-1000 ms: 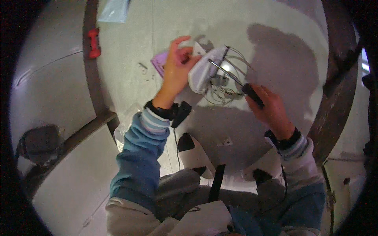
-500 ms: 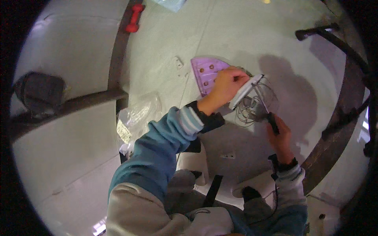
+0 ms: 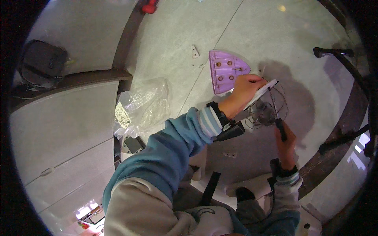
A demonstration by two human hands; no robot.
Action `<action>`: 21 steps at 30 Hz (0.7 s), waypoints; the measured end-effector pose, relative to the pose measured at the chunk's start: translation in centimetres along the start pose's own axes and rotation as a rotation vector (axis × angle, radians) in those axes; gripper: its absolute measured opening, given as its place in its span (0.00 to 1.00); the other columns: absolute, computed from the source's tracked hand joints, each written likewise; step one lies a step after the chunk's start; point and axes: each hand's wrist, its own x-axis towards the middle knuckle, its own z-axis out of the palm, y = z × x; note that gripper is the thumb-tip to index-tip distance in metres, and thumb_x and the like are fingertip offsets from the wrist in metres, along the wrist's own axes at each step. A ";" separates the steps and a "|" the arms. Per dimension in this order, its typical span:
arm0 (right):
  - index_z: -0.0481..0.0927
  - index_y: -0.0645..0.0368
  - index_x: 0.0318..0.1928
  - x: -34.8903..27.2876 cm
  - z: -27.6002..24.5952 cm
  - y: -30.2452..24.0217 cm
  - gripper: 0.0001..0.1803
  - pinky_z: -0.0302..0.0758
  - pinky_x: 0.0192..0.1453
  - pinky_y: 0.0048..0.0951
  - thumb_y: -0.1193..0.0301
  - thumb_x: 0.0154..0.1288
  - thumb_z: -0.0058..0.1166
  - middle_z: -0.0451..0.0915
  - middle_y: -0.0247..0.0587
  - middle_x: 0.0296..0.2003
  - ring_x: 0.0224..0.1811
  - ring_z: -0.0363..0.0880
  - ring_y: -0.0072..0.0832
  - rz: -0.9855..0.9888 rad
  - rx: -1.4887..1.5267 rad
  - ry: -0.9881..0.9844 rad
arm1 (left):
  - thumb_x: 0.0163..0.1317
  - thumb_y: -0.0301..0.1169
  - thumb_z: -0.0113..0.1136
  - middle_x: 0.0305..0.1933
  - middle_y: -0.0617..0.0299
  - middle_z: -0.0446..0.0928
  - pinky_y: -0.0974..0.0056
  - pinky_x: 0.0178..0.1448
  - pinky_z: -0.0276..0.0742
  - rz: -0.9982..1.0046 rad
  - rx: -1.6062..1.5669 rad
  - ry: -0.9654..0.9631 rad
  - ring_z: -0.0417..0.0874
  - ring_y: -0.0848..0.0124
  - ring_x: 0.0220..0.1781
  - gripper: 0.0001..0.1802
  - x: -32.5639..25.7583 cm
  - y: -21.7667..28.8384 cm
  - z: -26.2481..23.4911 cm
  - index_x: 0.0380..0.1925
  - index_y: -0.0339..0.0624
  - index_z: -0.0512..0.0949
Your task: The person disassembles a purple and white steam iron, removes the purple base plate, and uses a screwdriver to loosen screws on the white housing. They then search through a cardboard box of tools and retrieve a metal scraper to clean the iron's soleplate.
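Observation:
My left hand (image 3: 243, 92) is closed on the edge of a flat white piece (image 3: 260, 93), which is tilted up on its side. Loops of thin grey wire (image 3: 263, 114) hang from its underside, close to the floor. In my right hand (image 3: 286, 146) is a screwdriver (image 3: 280, 128) with a black handle; its metal shaft points up to the white piece, and whether the tip touches a screw is too small to tell. Just beyond my left hand lies a purple wedge-shaped panel (image 3: 225, 80) with several round brown-ringed holes, partly covered by the hand.
A small white bracket (image 3: 195, 51) lies left of the purple panel, and another small plate (image 3: 229, 155) nearer me. A clear plastic bag (image 3: 153, 98) rests by my left sleeve. Black metal legs (image 3: 342, 59) stand at right. A dark bag (image 3: 43, 65) and red dumbbell (image 3: 149, 7) are at left.
The view has shifted, so most things sit a little differently in it. Both hands keep their hold on the white piece and the screwdriver.

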 end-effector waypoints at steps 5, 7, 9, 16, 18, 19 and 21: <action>0.76 0.65 0.48 -0.1 0.1 0.0 0.15 0.74 0.39 0.26 0.73 0.61 0.55 0.80 0.46 0.37 0.33 0.77 0.27 0.076 0.039 -0.005 | 0.55 0.28 0.62 0.31 0.60 0.81 0.72 0.32 0.73 -0.034 0.065 -0.020 0.78 0.76 0.28 0.10 -0.7 0.8 -0.3 0.34 0.31 0.82; 0.76 0.65 0.49 -0.2 0.3 0.2 0.16 0.74 0.39 0.27 0.73 0.61 0.55 0.81 0.47 0.37 0.34 0.77 0.27 0.061 0.009 0.009 | 0.53 0.27 0.62 0.26 0.61 0.80 0.71 0.28 0.70 -0.051 -0.017 0.001 0.76 0.76 0.25 0.08 -0.7 0.9 0.0 0.30 0.31 0.82; 0.76 0.65 0.49 -0.2 0.4 0.5 0.16 0.74 0.40 0.27 0.72 0.61 0.55 0.81 0.48 0.37 0.34 0.78 0.27 0.021 -0.019 0.017 | 0.52 0.26 0.62 0.25 0.61 0.79 0.71 0.27 0.69 -0.061 -0.068 0.013 0.75 0.77 0.24 0.07 -0.6 0.9 0.3 0.28 0.31 0.82; 0.76 0.66 0.49 0.1 -0.6 0.0 0.16 0.74 0.34 0.25 0.70 0.62 0.55 0.80 0.44 0.32 0.30 0.78 0.26 0.129 0.078 -0.071 | 0.53 0.23 0.58 0.26 0.61 0.79 0.71 0.29 0.70 -0.054 -0.089 -0.010 0.76 0.76 0.25 0.06 -0.2 0.4 0.1 0.27 0.31 0.82; 0.76 0.65 0.48 0.2 -1.6 -0.3 0.16 0.70 0.29 0.22 0.68 0.63 0.53 0.79 0.39 0.28 0.26 0.75 0.22 0.308 0.282 -0.192 | 0.54 0.23 0.57 0.27 0.61 0.80 0.71 0.30 0.71 -0.061 -0.078 -0.024 0.76 0.76 0.26 0.06 -0.1 0.4 0.1 0.28 0.32 0.82; 0.76 0.65 0.47 0.4 -2.0 -0.5 0.16 0.68 0.26 0.20 0.67 0.64 0.53 0.78 0.37 0.26 0.23 0.74 0.20 0.424 0.388 -0.245 | 0.54 0.23 0.57 0.27 0.61 0.80 0.71 0.30 0.71 -0.069 -0.071 -0.022 0.76 0.76 0.26 0.06 0.1 0.4 0.0 0.28 0.32 0.82; 0.76 0.65 0.46 0.9 -2.8 -0.6 0.16 0.64 0.24 0.19 0.65 0.65 0.51 0.76 0.33 0.23 0.22 0.71 0.17 0.529 0.604 -0.282 | 0.54 0.23 0.57 0.27 0.61 0.80 0.71 0.30 0.71 -0.070 -0.031 -0.025 0.77 0.76 0.26 0.07 0.4 0.6 -0.1 0.30 0.32 0.82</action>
